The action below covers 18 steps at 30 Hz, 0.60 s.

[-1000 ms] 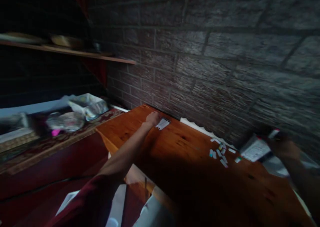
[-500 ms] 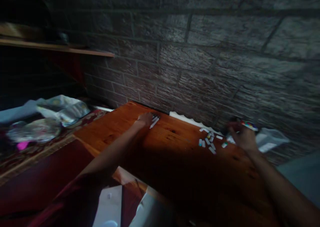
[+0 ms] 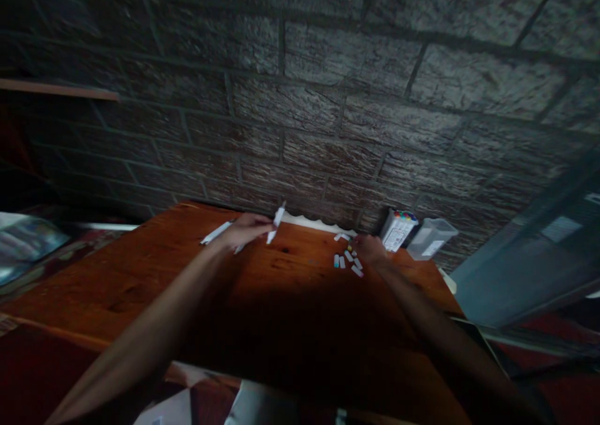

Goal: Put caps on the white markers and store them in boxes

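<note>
My left hand (image 3: pixel 248 228) pinches a white marker (image 3: pixel 275 226) between its fingertips, the narrow end tilted up over the wooden table (image 3: pixel 281 300). Beside and partly under that hand lie more white markers (image 3: pixel 216 232). At the right, my right hand (image 3: pixel 369 250) reaches down among several small white marker caps (image 3: pixel 348 256), some with coloured ends. Its fingers are bent together, and whatever is between them is hidden in shadow. Just right of this hand stands a clear case of markers (image 3: pixel 398 230) with coloured ends upward.
An open clear plastic box (image 3: pixel 431 239) stands right of the marker case. A white wavy-edged strip (image 3: pixel 312 223) runs along the foot of the brick wall (image 3: pixel 300 112). Shiny plastic packaging (image 3: pixel 25 244) lies at far left, and a wooden shelf (image 3: pixel 60 90) juts out above.
My view has turned to the right. My left hand has lifted a marker from the row of markers. My right hand has moved left from the marker case to the loose caps.
</note>
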Each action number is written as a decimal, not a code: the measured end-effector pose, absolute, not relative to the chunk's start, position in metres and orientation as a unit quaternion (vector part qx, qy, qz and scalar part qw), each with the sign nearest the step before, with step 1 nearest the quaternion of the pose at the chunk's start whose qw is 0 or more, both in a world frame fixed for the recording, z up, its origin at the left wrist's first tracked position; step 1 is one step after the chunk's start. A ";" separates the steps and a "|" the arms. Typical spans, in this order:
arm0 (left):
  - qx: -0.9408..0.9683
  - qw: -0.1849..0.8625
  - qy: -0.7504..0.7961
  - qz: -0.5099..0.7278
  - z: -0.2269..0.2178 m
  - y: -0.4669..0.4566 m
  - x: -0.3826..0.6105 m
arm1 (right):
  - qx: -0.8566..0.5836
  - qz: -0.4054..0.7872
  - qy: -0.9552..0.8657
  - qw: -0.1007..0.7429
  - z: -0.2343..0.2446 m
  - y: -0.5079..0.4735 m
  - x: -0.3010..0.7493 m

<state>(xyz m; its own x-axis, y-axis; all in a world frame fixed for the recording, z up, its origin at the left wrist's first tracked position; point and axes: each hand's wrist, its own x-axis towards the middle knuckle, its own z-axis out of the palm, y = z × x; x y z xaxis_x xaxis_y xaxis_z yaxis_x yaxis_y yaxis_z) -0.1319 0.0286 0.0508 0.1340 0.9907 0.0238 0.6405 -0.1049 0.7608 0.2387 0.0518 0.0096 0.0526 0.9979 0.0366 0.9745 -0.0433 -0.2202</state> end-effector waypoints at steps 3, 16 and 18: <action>0.533 0.575 0.438 0.440 0.037 0.024 -0.082 | -0.733 0.052 -0.673 0.082 0.009 0.055 0.227; 0.403 0.756 0.282 0.432 -0.002 0.020 0.000 | -0.651 0.141 -0.677 0.312 0.008 0.019 0.238; 0.427 0.768 0.267 0.396 -0.006 0.012 0.007 | -0.617 0.178 -0.669 0.375 -0.002 0.004 0.242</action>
